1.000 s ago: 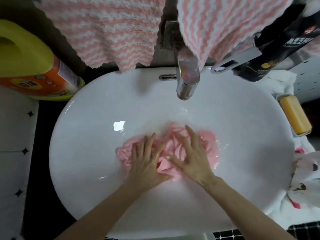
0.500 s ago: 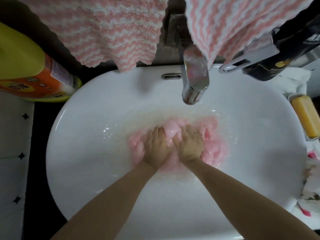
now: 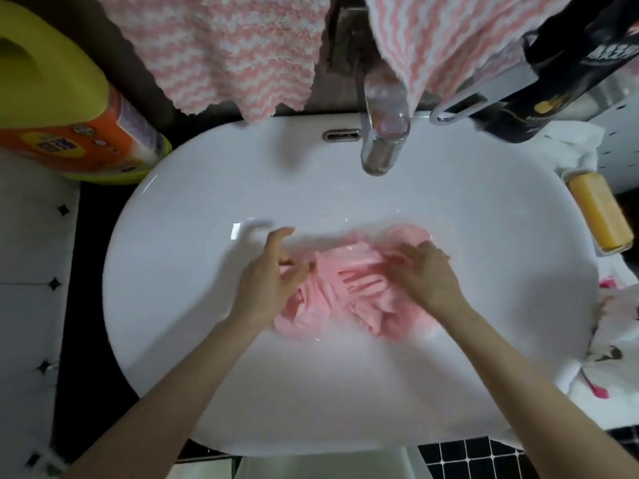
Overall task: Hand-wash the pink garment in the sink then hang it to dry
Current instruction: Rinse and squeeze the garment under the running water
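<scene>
**Pink garment in basin, right hand gripping, left hand loose**

The pink garment (image 3: 345, 295) lies wet and bunched at the centre of the white sink (image 3: 173, 340), on the basin floor, below the faucet (image 3: 380, 140), which sits at 12 o'clock. Both forearms come in from 6 o'clock.

The right hand (image 3: 428, 274) is at the garment's 2 o'clock edge, fingers curled into the cloth and grasping a bunch of it. The left hand (image 3: 262, 285) is at the garment's 9 o'clock edge, released, with fingers spread and loose. Its fingertips are over the cloth but motion-blurred, so contact is unclear.

Around the sink:
- Yellow-and-orange detergent jug (image 3: 69, 112) at 10 o'clock, on its side.
- Overflow slot (image 3: 341, 135) just left of the faucet.
- Two pink-and-white striped towels hanging at 12 o'clock, one left (image 3: 235, 46) and one right (image 3: 442, 39) of the faucet.
- Black pack (image 3: 570, 63) at 1 o'clock.
- Yellow soap bar (image 3: 598, 212) at 3 o'clock, by the rim.
- White printed cloth (image 3: 619, 344) at 4 o'clock.
</scene>
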A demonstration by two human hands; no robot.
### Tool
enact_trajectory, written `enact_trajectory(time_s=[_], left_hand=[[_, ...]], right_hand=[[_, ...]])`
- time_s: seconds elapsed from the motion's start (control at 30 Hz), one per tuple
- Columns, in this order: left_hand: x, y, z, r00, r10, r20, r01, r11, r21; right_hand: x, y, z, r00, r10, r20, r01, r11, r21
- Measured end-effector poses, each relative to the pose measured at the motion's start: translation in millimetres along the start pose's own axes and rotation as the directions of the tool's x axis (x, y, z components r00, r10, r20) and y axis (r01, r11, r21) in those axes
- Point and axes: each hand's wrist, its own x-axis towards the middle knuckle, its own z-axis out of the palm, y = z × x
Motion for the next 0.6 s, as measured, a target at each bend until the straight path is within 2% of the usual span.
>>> enact_trajectory(time_s=[0.03,0.07,0.1,0.17,0.23,0.33,0.4,0.5,0.6], left_hand=[[-6,-7,8,0.997,0.049,-0.062,-0.039,0.987,0.153],[-12,-13,18,0.989,0.128,-0.076,-0.1,0.948,0.302],[-16,-17,29,0.981,0.188,-0.042,-0.155,0.898,0.413],[-20,-23,49,0.975,0.216,0.044,-0.205,0.818,0.538],[-21,-28,65,0.973,0.221,0.066,-0.216,0.776,0.592],[-20,-29,80,0.963,0.266,-0.036,-0.187,0.761,0.621],[-14,-29,85,0.957,0.272,-0.1,-0.155,0.771,0.618],[-3,-27,90,0.95,0.276,-0.149,-0.137,0.792,0.595],[13,-26,93,0.912,0.356,-0.206,-0.167,0.779,0.605]], right_hand=[[-6,2,7,0.99,-0.116,-0.079,0.1,0.979,-0.178],[-11,0,15,0.965,-0.244,-0.098,0.216,0.949,-0.228],[-13,-3,23,0.942,-0.331,-0.054,0.315,0.929,-0.195],[-13,-10,40,0.924,-0.37,0.095,0.377,0.923,-0.073],[-11,-10,62,0.924,-0.372,0.095,0.383,0.905,-0.186],[-7,-10,86,0.922,-0.381,-0.072,0.338,0.88,-0.332],[1,-10,91,0.88,-0.426,-0.209,0.338,0.871,-0.356],[18,-11,93,0.832,-0.472,-0.291,0.352,0.855,-0.381],[32,-14,97,0.837,-0.439,-0.326,0.317,0.876,-0.365]])
